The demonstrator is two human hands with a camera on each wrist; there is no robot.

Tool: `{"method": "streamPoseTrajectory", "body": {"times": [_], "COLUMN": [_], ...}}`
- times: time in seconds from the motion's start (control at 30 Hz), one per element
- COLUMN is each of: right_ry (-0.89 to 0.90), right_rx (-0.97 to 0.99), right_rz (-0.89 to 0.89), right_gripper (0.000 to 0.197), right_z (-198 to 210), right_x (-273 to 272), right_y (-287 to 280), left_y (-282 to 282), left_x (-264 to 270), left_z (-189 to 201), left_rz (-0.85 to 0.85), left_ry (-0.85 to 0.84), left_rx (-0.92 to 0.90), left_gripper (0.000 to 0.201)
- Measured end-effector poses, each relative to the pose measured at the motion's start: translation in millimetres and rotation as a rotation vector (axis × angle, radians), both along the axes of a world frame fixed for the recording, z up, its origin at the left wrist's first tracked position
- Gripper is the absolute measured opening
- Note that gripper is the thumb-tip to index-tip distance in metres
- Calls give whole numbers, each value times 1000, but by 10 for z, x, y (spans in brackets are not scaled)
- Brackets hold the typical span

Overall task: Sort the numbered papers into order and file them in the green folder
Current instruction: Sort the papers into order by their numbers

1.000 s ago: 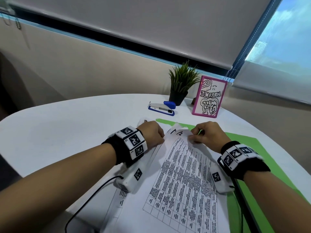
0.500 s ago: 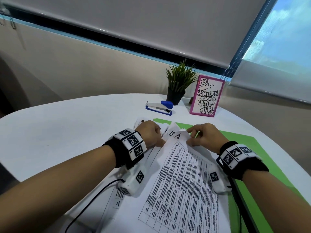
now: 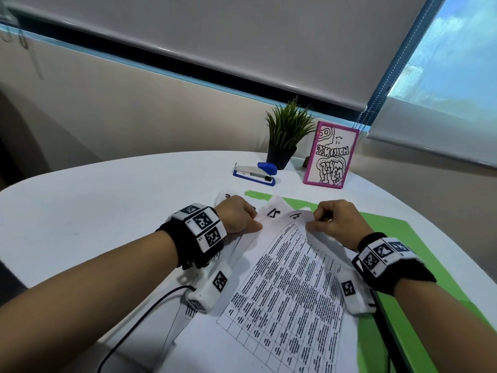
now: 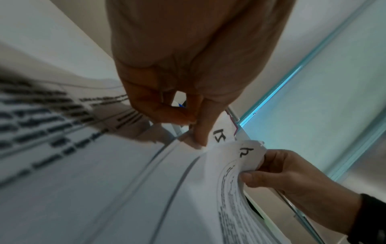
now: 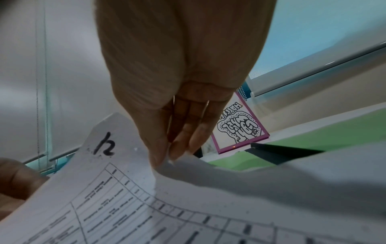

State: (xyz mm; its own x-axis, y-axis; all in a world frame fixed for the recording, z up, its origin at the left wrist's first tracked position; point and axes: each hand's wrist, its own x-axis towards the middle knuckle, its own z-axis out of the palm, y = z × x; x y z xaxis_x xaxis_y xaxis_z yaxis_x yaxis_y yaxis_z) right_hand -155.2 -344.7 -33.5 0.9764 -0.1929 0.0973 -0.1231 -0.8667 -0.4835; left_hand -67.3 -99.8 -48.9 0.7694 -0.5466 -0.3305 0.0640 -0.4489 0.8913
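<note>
A pile of printed table sheets (image 3: pixel 285 292) lies on the white table, partly over the open green folder (image 3: pixel 408 246). My right hand (image 3: pixel 312 220) pinches the far edge of the top sheet (image 5: pixel 108 189), hand-marked 4, and bends it up; thumb and fingers (image 5: pixel 177 148) meet on the paper. My left hand (image 3: pixel 256 222) pinches the far corner of the sheet beneath (image 4: pixel 221 133), which bears another handwritten number. In the left wrist view my left hand (image 4: pixel 196 132) grips that corner, and my right hand (image 4: pixel 248 173) holds the curled top sheet (image 4: pixel 246 151).
A blue and white stapler (image 3: pixel 255 173), a small potted plant (image 3: pixel 285 138) and a pink-framed drawing (image 3: pixel 332 157) stand at the table's far side. A black cable (image 3: pixel 134 327) trails from my left wrist. More sheets (image 3: pixel 188 313) lie under my left forearm.
My hands have drawn slightly apart. The top sheet's far edge is pulled to the right and up, and the number on the sheet beneath now shows beside it.
</note>
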Motion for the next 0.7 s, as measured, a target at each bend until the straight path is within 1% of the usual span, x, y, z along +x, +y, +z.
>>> {"method": "streamPoseTrajectory", "body": {"times": [0.07,0.1,0.13,0.23,0.37,0.5,0.53,0.57,0.6,0.63,0.67,0.7], "right_ry": [-4,-12,-28,-66,-54,-61,-72,-80,-81,-73,-58,-30], "right_rx": [-4,3,19,39,5,-41,-80,-107,-103,-83,-62,-33], "right_rz": [4,5,13,43,15,30,33,33,34,45,61,77], "right_gripper": [17,16,19,32,25,18,18,17,14,12,16,25], "right_z": [10,15,14,8,-28,-70,-81,-83,-76,-73,-79,-78], "right_x": [-4,-7,-10,-20,-6,-2,-2,-5,-6,-3,5,17], "right_y": [24,43,57,76,67,7,-13,-23,-30,-35,-37,-31], "left_y": [-47,-67,-80,-101,-116,-88,-78,-69,-59,-58,-55,-59], "left_x": [-5,-19,-32,-65,-48,2,7,11,12,24,30,32], "left_z": [-26,-30,-31,-43,-40,-62,-65,-66,-63,-72,-73,-64], "left_rz": [0,3,8,28,56,71,81,97,120,143,154,150], "left_ry": [-63,-100,-137,-166,-176,-109,-93,-81,-85,-98,-114,-123], "left_rx": [58,82,101,114,85,10,-14,-38,-52,-54,-42,-36], "left_gripper": [35,40,41,42,45,47,42,34,29,34,42,47]}}
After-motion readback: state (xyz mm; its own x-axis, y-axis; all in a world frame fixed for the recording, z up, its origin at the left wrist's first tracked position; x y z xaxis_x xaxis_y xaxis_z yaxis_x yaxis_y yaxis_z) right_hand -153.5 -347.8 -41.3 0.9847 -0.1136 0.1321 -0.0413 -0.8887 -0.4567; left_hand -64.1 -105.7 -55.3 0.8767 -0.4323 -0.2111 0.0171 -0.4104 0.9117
